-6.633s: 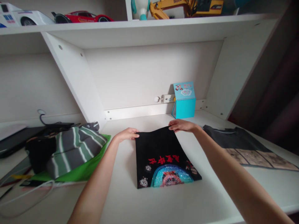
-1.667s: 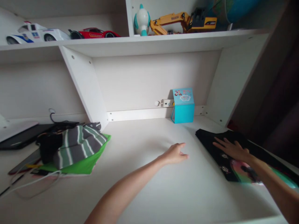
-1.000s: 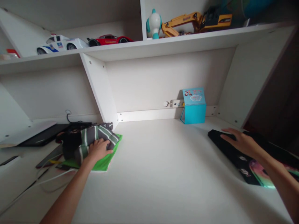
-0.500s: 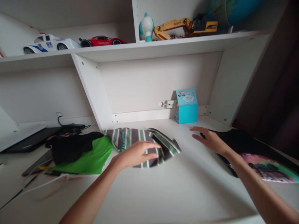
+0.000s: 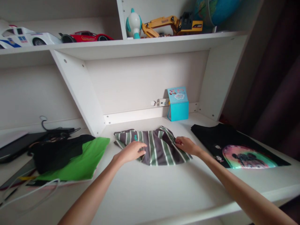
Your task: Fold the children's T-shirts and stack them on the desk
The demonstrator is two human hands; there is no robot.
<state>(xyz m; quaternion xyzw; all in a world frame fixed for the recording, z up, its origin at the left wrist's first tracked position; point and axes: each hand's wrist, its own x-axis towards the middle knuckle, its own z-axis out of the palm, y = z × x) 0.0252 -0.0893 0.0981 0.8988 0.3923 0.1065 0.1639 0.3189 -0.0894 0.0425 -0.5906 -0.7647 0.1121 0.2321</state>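
Striped shirt (image 5: 159, 147) on the desk (image 5: 150, 190), seen through the head camera I follow from afar. The shirt lies crosswise between the two hands, in front of the blue calendar (image 5: 179, 111) and apart from it; its far edge is rumpled, its near edge curved. The left hand (image 5: 132, 151) is over the shirt's left part, thumb and forefinger apart, with a visible gap between them. The right hand (image 5: 185, 145) is at the shirt's right part, its fingers drawn together against the fabric; I cannot tell from here whether they pinch it.

Right of the shirt, the black shirt (image 5: 228, 136) lies flat and smooth, printed side up; I read this portion of the work as done. Whether other garments lie beneath it I cannot tell. Left, the green cloth (image 5: 95, 159) lies fairly flat, with the crumpled black cloth (image 5: 59, 153) on top of it; I judge both as waiting their turn, untouched by either hand. A white cable (image 5: 53, 181) runs beside them.

I place the striped shirt at an early stage: brought between the hands, but neither smoothed nor squared. Left to do, in my judgement, are straightening it, folding it and setting it aside.
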